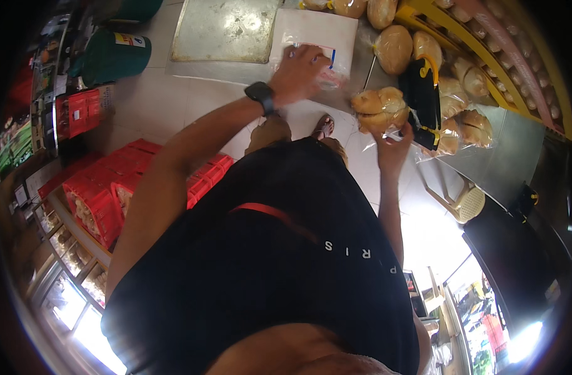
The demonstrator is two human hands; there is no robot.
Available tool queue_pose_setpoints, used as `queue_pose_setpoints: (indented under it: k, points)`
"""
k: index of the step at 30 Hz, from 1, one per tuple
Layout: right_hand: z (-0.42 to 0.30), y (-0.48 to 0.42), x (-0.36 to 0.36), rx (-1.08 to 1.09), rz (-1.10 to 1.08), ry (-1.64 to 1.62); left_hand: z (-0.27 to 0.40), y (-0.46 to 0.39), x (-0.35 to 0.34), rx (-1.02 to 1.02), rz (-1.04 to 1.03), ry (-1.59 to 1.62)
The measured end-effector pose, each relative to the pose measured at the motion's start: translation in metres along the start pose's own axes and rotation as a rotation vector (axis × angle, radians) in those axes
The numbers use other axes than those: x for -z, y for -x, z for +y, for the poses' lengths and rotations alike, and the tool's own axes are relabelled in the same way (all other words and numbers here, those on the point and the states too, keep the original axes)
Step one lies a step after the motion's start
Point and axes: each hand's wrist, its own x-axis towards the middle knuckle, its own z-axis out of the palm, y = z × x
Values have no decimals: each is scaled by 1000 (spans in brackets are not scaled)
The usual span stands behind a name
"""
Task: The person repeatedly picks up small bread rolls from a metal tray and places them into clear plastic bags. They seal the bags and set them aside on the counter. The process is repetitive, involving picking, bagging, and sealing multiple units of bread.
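My left hand, with a dark watch on its wrist, lies over a stack of clear plastic bags on a metal table. Its fingers are spread on the printed top bag, and I see nothing lifted in them. My right hand pinches the gathered end of a clear bag of bread, close to the table's front edge. Just beyond that bag stands a black bag-neck tape sealer with yellow parts.
Bagged loaves crowd the table's back right, beside a yellow rack of bread. A worn metal tray lies at the back left. Red crates stand at left, a beige plastic stool at right.
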Motion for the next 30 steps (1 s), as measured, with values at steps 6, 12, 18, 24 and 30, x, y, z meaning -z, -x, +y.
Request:
queue_pose_setpoints:
  k: [6, 12, 18, 24, 30]
  points:
    - [-32, -20, -60, -260, 163, -648, -30, -1, 6, -39, -124, 199]
    - [-23, -9, -95, -247, 187, -584, -41, 14, -31, -198, -106, 98]
    - [-77, 47, -148, -350, -128, -659, -59, 1, -22, -96, 95, 151]
    - [-101, -7, -172, -443, -185, -908, -59, 25, 1, -107, 108, 393]
    - [-123, 5, -172, -598, -76, -1476, -94, 43, 8, 727, 1, 1177]
